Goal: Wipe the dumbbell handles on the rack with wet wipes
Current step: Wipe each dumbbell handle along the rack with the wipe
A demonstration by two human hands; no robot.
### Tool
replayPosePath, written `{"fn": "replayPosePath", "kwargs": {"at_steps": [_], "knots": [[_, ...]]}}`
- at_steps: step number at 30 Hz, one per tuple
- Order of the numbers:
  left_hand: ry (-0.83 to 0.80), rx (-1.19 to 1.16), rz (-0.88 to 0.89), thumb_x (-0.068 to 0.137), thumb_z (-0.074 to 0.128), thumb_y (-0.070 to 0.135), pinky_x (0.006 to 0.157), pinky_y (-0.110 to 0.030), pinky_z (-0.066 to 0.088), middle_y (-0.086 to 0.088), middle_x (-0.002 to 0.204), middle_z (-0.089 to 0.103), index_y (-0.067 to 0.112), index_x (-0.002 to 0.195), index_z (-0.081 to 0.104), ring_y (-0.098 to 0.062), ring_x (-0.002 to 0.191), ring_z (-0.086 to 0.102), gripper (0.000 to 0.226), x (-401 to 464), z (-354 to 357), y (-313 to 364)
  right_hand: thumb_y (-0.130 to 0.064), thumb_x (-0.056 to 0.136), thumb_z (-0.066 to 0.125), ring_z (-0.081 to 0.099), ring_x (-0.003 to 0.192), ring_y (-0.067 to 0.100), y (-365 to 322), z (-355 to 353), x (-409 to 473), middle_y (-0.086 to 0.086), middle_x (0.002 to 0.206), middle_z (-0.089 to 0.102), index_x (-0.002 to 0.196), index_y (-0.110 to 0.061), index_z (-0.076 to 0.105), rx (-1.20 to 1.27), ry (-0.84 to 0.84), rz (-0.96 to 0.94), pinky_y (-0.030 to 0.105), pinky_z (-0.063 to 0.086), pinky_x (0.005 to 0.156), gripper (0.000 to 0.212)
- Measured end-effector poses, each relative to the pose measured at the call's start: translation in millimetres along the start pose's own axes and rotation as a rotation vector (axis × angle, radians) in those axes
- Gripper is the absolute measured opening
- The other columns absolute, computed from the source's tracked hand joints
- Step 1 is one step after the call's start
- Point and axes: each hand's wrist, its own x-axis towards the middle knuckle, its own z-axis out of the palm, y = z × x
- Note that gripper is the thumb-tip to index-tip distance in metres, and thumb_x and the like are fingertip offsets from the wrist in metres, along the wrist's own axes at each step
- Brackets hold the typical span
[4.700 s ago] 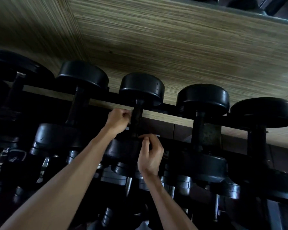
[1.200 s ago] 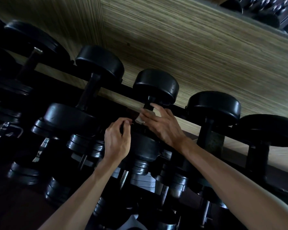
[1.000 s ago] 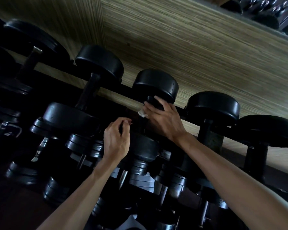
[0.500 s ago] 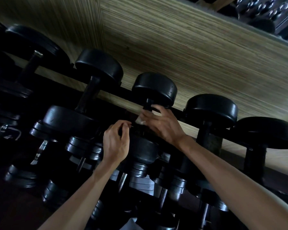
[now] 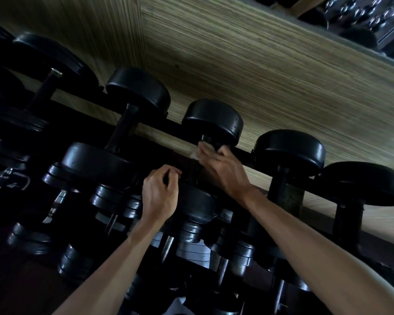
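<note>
A row of black dumbbells lies across a dark rack in the head view. The middle dumbbell has its handle running down toward me. My right hand holds a white wet wipe wrapped against the upper end of that handle, just under the far head. My left hand sits lower and to the left, fingers curled beside the handle's lower end above the near head. In the dim light I cannot make out whether those fingers pinch anything.
Neighbouring dumbbells stand close on both sides, one at left and one at right. Lower tiers hold several smaller dumbbells. A striped wooden wall rises right behind the rack.
My right hand has slid the wipe up the handle toward the far head. My left hand has stayed about where it was.
</note>
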Motion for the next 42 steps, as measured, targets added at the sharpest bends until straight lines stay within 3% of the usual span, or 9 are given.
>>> {"fn": "replayPosePath", "kwargs": {"at_steps": [4,11,19,23,27,30,35,38,42], "knots": [[0.023,0.002,0.008,0.097,0.045,0.023,0.054,-0.025,0.036,0.008,0.080,0.069,0.026,0.086,0.069,-0.006,0.059,0.050,0.027,-1.2,1.0,1.8,-0.028,0.107,0.046,0.063,0.115,0.009,19.1,-8.5,-0.3,0.003,0.147,0.055,0.138,-0.012,0.060,0.080,-0.089,0.031,0.020,0.040,0.089,0.038],[0.014,-0.022,0.001,0.096,0.043,0.026,0.054,-0.026,0.035,0.007,0.076,0.068,0.027,0.085,0.068,-0.006,0.058,0.048,0.027,-1.1,1.5,0.7,-0.048,0.104,0.045,0.051,0.132,0.000,6.1,-9.8,12.8,-0.017,0.154,0.043,0.145,-0.026,0.054,0.217,-0.111,0.277,0.030,0.057,0.094,0.047],[0.020,-0.018,0.005,0.093,0.039,0.036,0.064,-0.033,0.050,0.009,0.084,0.070,0.028,0.086,0.068,-0.013,0.073,0.062,0.031,0.1,1.1,-0.4,-0.032,0.105,0.053,0.050,0.134,-0.001,-2.5,-7.7,12.2,-0.010,0.148,0.053,0.137,-0.021,0.062,0.401,-0.085,0.299,0.024,0.048,0.106,0.035],[0.014,-0.014,0.020,0.093,0.040,0.035,0.060,-0.030,0.044,0.009,0.082,0.069,0.029,0.086,0.068,-0.013,0.068,0.060,0.030,0.9,1.9,-1.6,-0.039,0.105,0.050,0.055,0.127,-0.004,14.4,-13.5,24.6,-0.018,0.144,0.056,0.131,-0.029,0.067,0.341,-0.085,0.320,0.027,0.056,0.092,0.032],[0.013,-0.012,0.008,0.092,0.040,0.036,0.059,-0.029,0.044,0.007,0.083,0.069,0.031,0.085,0.067,-0.012,0.065,0.059,0.029,1.2,1.6,-3.2,-0.034,0.105,0.051,0.054,0.131,0.002,-4.3,-6.2,18.6,-0.009,0.142,0.059,0.126,-0.025,0.070,0.434,-0.043,0.339,0.029,0.051,0.103,0.030],[0.014,-0.010,0.001,0.094,0.043,0.031,0.057,-0.026,0.041,0.006,0.083,0.069,0.031,0.085,0.067,-0.010,0.062,0.056,0.026,0.8,2.3,-2.7,-0.032,0.105,0.052,0.057,0.127,-0.001,0.1,-10.8,13.8,-0.014,0.140,0.061,0.125,-0.029,0.070,0.408,-0.081,0.274,0.026,0.053,0.098,0.026],[0.011,0.001,0.000,0.094,0.043,0.030,0.057,-0.028,0.043,0.008,0.084,0.069,0.030,0.086,0.068,-0.009,0.065,0.058,0.027,1.2,1.9,-2.5,-0.032,0.107,0.049,0.054,0.129,-0.003,6.8,-2.0,25.5,-0.014,0.133,0.065,0.119,-0.021,0.074,0.448,0.006,0.413,0.029,0.051,0.102,0.030],[0.016,0.003,-0.007,0.096,0.044,0.028,0.058,-0.026,0.043,0.008,0.085,0.069,0.030,0.086,0.068,-0.009,0.065,0.059,0.026,0.7,2.4,-2.3,-0.018,0.103,0.058,0.052,0.126,-0.011,-11.5,-4.6,11.1,-0.029,0.123,0.061,0.112,-0.014,0.076,0.565,0.031,0.365,0.024,0.047,0.106,0.021],[0.006,-0.020,-0.006,0.097,0.045,0.023,0.050,-0.021,0.032,0.007,0.077,0.068,0.028,0.086,0.068,-0.006,0.056,0.048,0.026,0.1,2.1,-1.1,-0.032,0.104,0.054,0.064,0.115,-0.003,1.1,-15.9,20.6,-0.023,0.130,0.063,0.120,-0.021,0.073,0.486,-0.023,0.418,0.025,0.055,0.092,0.027]]}}
